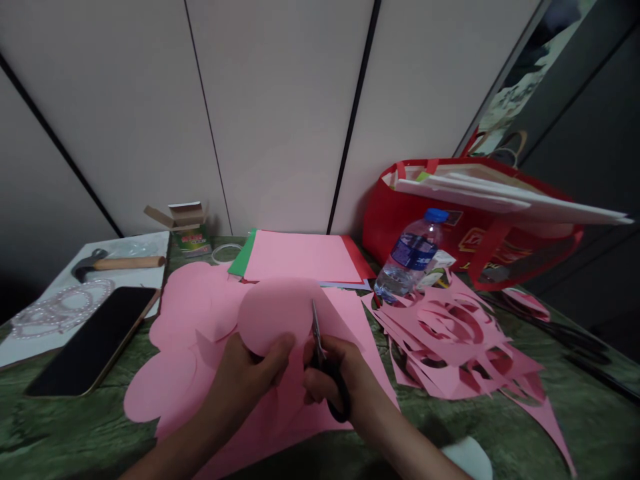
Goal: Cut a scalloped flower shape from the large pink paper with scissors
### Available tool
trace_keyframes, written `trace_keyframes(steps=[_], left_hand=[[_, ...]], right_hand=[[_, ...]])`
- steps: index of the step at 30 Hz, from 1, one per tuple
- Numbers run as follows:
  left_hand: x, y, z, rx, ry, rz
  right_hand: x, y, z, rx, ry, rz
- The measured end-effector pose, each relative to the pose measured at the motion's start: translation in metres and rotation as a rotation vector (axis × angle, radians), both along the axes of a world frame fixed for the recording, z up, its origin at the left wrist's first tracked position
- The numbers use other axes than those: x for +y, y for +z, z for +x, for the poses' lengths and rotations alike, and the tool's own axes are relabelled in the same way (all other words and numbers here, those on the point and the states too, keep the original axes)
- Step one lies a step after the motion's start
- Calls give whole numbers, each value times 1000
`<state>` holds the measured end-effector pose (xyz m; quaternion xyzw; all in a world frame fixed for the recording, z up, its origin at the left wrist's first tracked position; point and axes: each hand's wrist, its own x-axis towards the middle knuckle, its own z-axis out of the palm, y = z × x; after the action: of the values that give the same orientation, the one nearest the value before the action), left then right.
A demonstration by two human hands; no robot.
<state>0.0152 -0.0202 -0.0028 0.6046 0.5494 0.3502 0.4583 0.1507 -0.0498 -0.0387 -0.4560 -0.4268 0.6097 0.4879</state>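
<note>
My left hand (263,367) pinches the lower edge of a pink sheet of paper (280,310), its left side rounded in outline. In my right hand (337,377) is a pair of scissors (330,373) with dark handles, fingers wrapped through the loops. The blades point up and away from me, against the right part of the held paper. Beneath both hands lie larger pink sheets (370,373). Rounded pink paper shapes (160,383) spread out to the left of my left hand.
Pink paper scraps (450,340) pile up at right, by a water bottle (410,257) and a red bag (450,220). At left are a phone (95,343), a hammer (120,263), clear beads (65,307) and a small box (190,230). Coloured paper (305,257) lies near the wall.
</note>
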Motion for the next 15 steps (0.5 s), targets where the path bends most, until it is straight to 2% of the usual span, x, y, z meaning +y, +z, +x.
trace_keyframes(steps=[15], left_hand=[[1,0,0,-18,-16,-13]], right_hand=[[-3,7,0,-23,3,5]])
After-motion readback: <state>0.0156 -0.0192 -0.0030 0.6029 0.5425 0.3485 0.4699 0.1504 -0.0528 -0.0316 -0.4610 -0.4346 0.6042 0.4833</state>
